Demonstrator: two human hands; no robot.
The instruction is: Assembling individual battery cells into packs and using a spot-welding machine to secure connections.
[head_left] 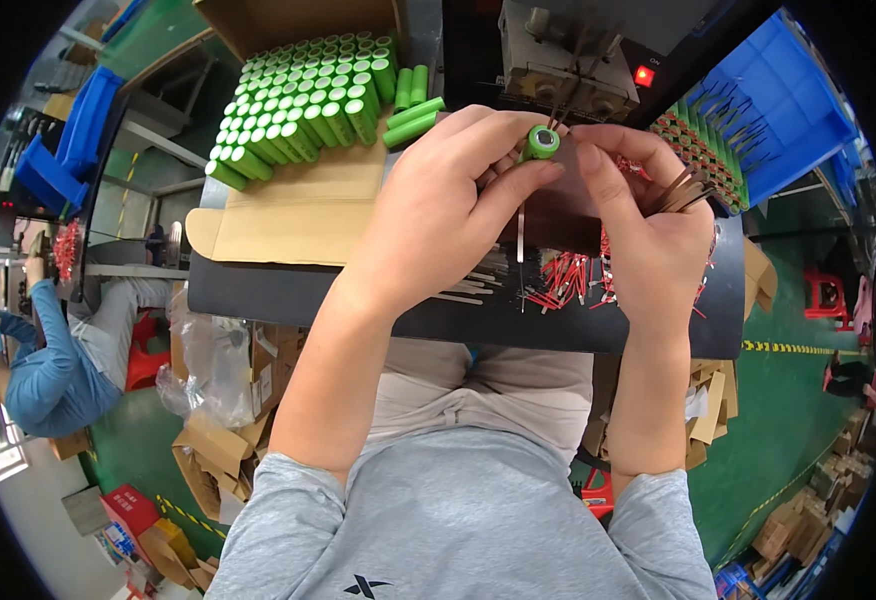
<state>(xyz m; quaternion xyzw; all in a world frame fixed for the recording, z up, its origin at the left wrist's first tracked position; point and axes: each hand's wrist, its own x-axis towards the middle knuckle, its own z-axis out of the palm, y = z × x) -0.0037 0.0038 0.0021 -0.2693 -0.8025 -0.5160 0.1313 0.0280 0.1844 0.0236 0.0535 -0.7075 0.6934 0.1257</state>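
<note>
Bare brown cardboard sheet point(288, 215) lies open left of the hands; stacked green cylindrical cells point(303, 100) and the grey metal machine point(568, 55) block beyond.

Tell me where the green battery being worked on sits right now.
In the head view, the green battery is up at centre, pinched in the left hand with the right hand beside it, just below the grey machine.

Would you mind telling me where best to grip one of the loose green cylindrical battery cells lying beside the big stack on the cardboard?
Probably across the round body near its middle, coming from above: the loose green cylindrical battery cells lie on their sides on the brown cardboard sheet, so the curved flanks are exposed. The stacked green cells crowd the left, so the right side seems freer.
</note>
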